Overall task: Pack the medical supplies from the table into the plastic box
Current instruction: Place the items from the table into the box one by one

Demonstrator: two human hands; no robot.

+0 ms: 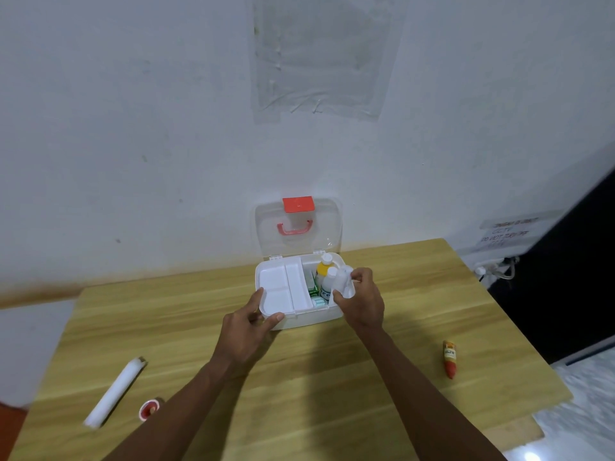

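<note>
Pale wood counter (299, 377) runs up to a white wall. White plastic box (301, 319) sits at the far middle, clear lid (298, 227) standing open against the wall w/ red latch and red handle. Inside, a white tray (283, 287) fills the left part; right part holds a yellow bottle (323, 268), a white bottle (327, 284) just in front of it, a green carton (312, 287) & sth teal below, too small to tell.

Left hand (248, 331) is at the box's front-left corner, fingers (258, 296) curled onto the rim, thumb on the front wall. Right hand (361, 299) is over the box's right end, fingers closed round a small whitish bottle (344, 281), tilted, partly down in the right compartment, touching the white bottle.

White roll (114, 392) lies near left on the counter, well apart from the box. Red tube (449, 359) lies to the right, also apart. Small red-rimmed tape (149, 409) sits just beside the left forearm.
</note>
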